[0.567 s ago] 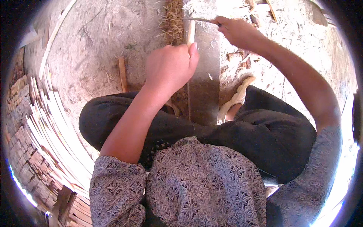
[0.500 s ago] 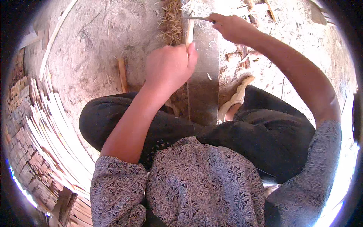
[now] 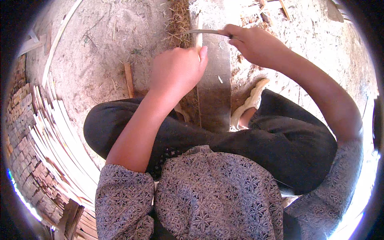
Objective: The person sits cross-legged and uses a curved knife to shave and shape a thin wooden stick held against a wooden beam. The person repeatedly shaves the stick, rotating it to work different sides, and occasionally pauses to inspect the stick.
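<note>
My left hand (image 3: 176,72) is closed around a pale wooden stick (image 3: 199,39) that points away from me along a plank (image 3: 215,88). In my right hand (image 3: 254,45) is the handle end of a knife (image 3: 206,31), mostly hidden by the fingers. Its thin, slightly curved blade reaches left and lies across the stick, just beyond my left fist. The stick's far part fades into glare, and its near end is hidden in my left hand.
Wood shavings (image 3: 180,26) are heaped along the plank's left edge. Long pale strips (image 3: 66,140) and stacked wood pieces (image 3: 20,132) lie at the left. A brown stick (image 3: 129,80) rests on the ground. My sandalled foot (image 3: 252,104) is right of the plank.
My right hand and the knife have come nearer to me along the stick, toward my left fist. My left hand has stayed nearly in place, shifting slightly left.
</note>
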A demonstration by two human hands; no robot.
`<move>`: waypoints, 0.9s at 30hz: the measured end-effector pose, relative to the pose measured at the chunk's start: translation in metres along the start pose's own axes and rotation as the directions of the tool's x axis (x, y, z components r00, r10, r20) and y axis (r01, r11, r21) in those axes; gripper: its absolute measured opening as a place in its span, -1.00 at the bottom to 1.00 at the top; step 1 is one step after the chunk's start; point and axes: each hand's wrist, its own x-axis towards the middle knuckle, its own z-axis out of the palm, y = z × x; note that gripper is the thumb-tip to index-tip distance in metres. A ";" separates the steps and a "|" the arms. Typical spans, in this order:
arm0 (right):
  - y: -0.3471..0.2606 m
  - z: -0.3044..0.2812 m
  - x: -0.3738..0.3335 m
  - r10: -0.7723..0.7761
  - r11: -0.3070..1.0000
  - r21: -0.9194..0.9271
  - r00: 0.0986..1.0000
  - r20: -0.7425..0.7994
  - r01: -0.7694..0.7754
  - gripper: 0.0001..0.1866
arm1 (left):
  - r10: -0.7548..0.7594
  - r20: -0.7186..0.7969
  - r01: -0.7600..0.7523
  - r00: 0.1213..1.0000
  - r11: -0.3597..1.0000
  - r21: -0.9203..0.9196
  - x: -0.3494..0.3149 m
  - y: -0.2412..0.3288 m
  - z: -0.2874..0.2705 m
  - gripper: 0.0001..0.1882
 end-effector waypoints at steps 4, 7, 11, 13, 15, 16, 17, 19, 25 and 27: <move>-0.005 0.001 0.028 -0.036 0.999 -0.018 0.999 -0.009 0.036 -0.69 | 0.003 0.002 -0.003 1.000 1.000 0.014 0.000 -0.001 0.007 -0.46; 0.002 0.004 0.017 -0.043 0.998 -0.054 0.999 0.011 0.043 -0.70 | 0.007 -0.023 -0.007 1.000 1.000 -0.001 0.002 -0.003 0.005 -0.47; -0.011 -0.015 -0.012 0.023 1.000 0.010 0.999 0.033 -0.023 -0.71 | -0.016 -0.034 0.015 0.999 1.000 -0.018 -0.003 -0.006 0.001 -0.46; 0.009 0.000 0.003 -0.016 0.990 -0.136 0.999 0.048 0.022 -0.71 | -0.019 -0.012 0.018 1.000 1.000 -0.013 -0.003 -0.005 0.001 -0.46; 0.010 0.013 0.031 0.084 0.993 -0.080 0.996 0.021 -0.082 -0.70 | -0.004 0.031 0.004 1.000 1.000 0.003 0.001 0.001 0.002 -0.47; 0.010 0.015 0.045 0.118 0.990 -0.075 0.993 0.015 -0.117 -0.70 | 0.014 0.012 -0.014 1.000 1.000 0.002 0.005 0.004 0.003 -0.47; 0.027 0.022 0.070 0.048 0.997 -0.069 0.998 0.037 -0.045 -0.70 | 0.020 0.005 -0.020 1.000 1.000 0.008 0.006 0.005 0.004 -0.47; 0.049 0.018 0.074 0.031 0.992 -0.125 0.999 0.011 -0.029 -0.69 | 0.050 -0.009 -0.050 0.999 0.999 -0.004 0.012 0.006 0.004 -0.47; -0.004 -0.022 -0.008 0.158 0.963 0.208 0.983 0.094 -0.174 -0.72 | 0.006 0.076 -0.003 0.997 0.999 -0.050 0.001 -0.008 -0.009 -0.47; -0.016 -0.024 -0.018 0.077 0.980 0.179 0.996 0.041 -0.083 -0.72 | -0.012 0.094 0.016 0.996 0.999 -0.039 0.000 -0.010 -0.010 -0.48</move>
